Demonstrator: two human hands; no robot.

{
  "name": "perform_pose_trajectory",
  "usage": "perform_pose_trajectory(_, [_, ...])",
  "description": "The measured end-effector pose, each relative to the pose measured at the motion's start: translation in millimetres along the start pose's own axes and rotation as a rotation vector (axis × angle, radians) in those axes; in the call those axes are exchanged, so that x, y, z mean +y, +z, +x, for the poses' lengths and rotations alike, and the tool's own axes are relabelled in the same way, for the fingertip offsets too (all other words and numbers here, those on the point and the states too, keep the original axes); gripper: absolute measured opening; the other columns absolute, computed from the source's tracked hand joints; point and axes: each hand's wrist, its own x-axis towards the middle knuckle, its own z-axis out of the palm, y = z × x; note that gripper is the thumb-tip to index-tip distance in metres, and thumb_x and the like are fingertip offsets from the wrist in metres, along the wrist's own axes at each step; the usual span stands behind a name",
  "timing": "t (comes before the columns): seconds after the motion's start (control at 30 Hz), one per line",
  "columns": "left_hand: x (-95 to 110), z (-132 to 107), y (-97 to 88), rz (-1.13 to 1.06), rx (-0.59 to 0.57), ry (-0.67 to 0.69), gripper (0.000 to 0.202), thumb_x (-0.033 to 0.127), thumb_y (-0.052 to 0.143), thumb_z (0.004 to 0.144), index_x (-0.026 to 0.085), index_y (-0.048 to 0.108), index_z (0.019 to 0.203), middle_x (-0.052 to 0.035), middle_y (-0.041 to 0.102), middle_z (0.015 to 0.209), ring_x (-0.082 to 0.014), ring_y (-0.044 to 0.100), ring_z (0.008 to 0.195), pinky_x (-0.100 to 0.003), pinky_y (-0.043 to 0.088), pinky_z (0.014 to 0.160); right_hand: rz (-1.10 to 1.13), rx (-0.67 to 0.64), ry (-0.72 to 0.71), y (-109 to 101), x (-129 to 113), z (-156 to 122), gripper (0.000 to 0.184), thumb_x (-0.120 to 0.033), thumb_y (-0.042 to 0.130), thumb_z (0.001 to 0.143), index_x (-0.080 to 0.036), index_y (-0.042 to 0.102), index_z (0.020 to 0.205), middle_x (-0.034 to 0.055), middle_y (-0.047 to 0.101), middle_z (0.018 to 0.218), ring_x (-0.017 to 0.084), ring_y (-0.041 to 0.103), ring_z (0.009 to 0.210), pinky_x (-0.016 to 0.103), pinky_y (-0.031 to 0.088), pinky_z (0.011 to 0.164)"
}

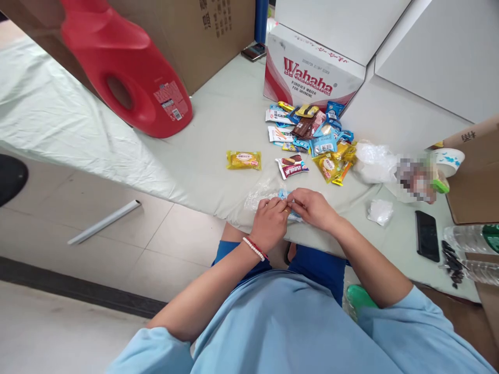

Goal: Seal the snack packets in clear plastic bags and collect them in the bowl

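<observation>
On the pale bench (218,104), a Wahaha carton (312,78) stands behind heaped wrapped snacks (304,128); at the near edge, left hand (270,219) and right hand (312,209) meet, fingers pinched together on a partly hidden blue packet (282,194).

1. Standing here: lived-in room, home or small office, can't tell.
2. Cloth-covered table (187,166): snack packets (312,124), phone (428,236), red jug (148,67).
3. Water carton (312,72) stored alongside.
4. Tiled floor (171,239).
</observation>
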Motion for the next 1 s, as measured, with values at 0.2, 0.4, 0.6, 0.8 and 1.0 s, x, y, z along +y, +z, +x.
perform_pose_trajectory(0.2, [-2,-5,-1.2,-0.015,-0.006,-0.022,0.032,0.017,0.050,0.103,0.017,0.069,0.129,-0.0101,0.071,0.136,-0.0269,0.062,0.119,-0.046,0.046,0.090,-0.520,0.149,-0.084,15,-13,-22,0.019,-0.021,0.055,0.103,-0.022,0.073,0.100,0.0123,0.067,0.124,0.030,0.051,0.117,0.042,0.041,0.095])
perform_pose_trajectory(0.4, [-1,-8,0.1,-0.094,-0.008,-0.065,0.028,0.013,0.053,0.099,0.019,0.074,0.117,-0.0104,0.073,0.132,-0.0280,0.065,0.116,-0.047,0.051,0.093,-0.563,0.031,-0.020,28,-14,-28,0.021,-0.018,0.050,0.105,-0.022,0.069,0.113,0.0083,0.072,0.112,0.022,0.061,0.100,0.031,0.044,0.074])
perform_pose_trajectory(0.6, [-25,-14,7.2,-0.500,0.220,-0.312,0.026,0.013,0.052,0.094,0.020,0.073,0.107,-0.0074,0.077,0.111,-0.0203,0.072,0.105,-0.037,0.058,0.095,-0.494,0.002,-0.059,49,-15,-37,0.031,-0.012,0.047,0.103,-0.024,0.069,0.122,0.0072,0.067,0.142,0.022,0.066,0.117,0.033,0.053,0.092])
perform_pose_trajectory(0.8, [-49,13,-7.9,-0.317,0.324,-0.324,0.066,0.018,0.065,0.083,0.021,0.055,0.147,-0.0147,0.048,0.160,-0.0312,0.045,0.147,-0.051,0.040,0.119,-0.454,-0.019,-0.124,51,-13,-37,0.036,-0.008,0.048,0.100,-0.025,0.072,0.120,0.0015,0.060,0.153,0.024,0.069,0.118,0.037,0.057,0.093])
perform_pose_trajectory(1.0, [-72,35,-22.6,-0.267,0.127,-0.035,0.023,0.016,0.058,0.091,0.029,0.077,0.085,0.0014,0.076,0.125,-0.0288,0.043,0.149,-0.062,0.018,0.127,-0.258,0.066,-0.151,46,-5,-37,0.029,-0.008,0.047,0.100,-0.024,0.069,0.110,0.0040,0.067,0.145,0.023,0.070,0.118,0.039,0.056,0.096])
